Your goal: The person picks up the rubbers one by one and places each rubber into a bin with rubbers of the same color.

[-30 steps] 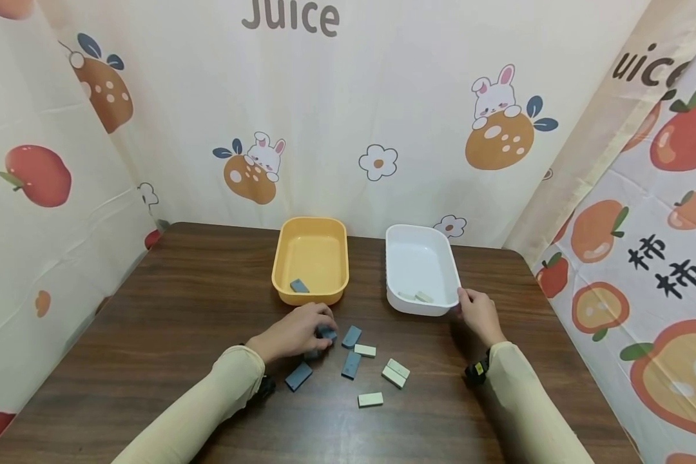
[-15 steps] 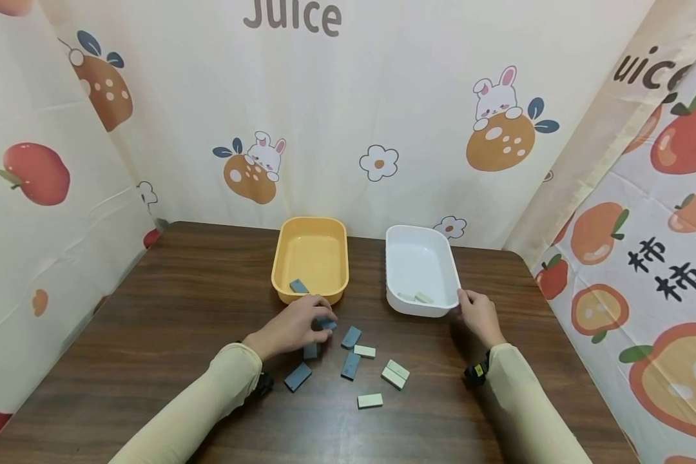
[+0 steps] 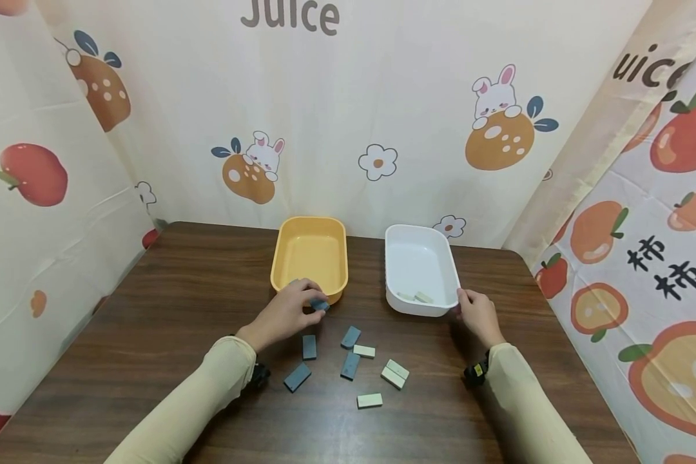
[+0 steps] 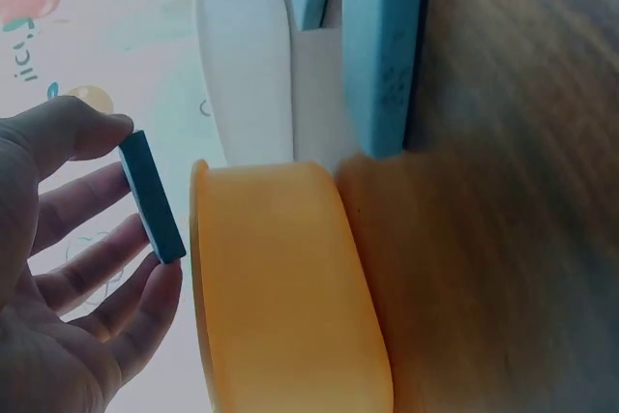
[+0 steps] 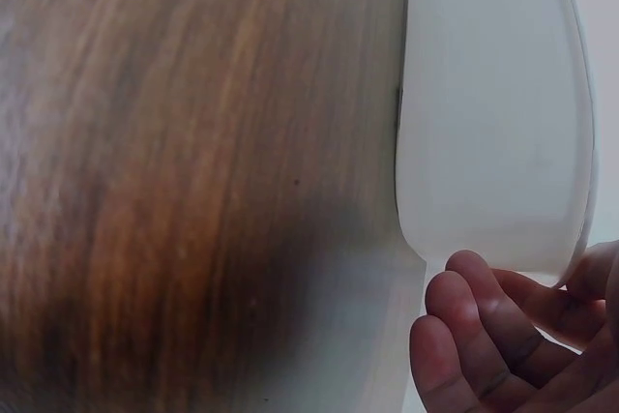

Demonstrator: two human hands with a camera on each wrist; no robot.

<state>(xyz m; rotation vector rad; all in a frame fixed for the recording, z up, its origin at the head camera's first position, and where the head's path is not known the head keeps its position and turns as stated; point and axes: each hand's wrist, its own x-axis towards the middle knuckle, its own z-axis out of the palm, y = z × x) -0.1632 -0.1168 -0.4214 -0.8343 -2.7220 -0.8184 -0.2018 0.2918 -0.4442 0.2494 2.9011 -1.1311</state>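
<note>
My left hand [image 3: 281, 314] pinches a blue rectangular block [image 4: 152, 196] between thumb and fingertips, at the near rim of the yellow bin [image 3: 309, 258]. In the left wrist view the block is raised beside the bin's rim. My right hand [image 3: 480, 316] grips the near right corner of the white bin [image 3: 419, 264], thumb at the rim. Two pale blocks [image 3: 423, 297] lie inside the white bin. On the table are several blue blocks [image 3: 298, 377] and several pale cream blocks [image 3: 369, 401]. A block in the yellow bin is mostly hidden behind my left hand.
Both bins stand side by side near the back edge of the brown wooden table [image 3: 209, 277], a gap between them. A printed curtain [image 3: 325, 109] hangs behind and along both sides. Two cream blocks [image 3: 396, 374] lie against each other right of centre.
My left hand has carried the blue block up and away from the table to the yellow bin's near rim, uncovering another blue block. The right hand stays on the white bin.
</note>
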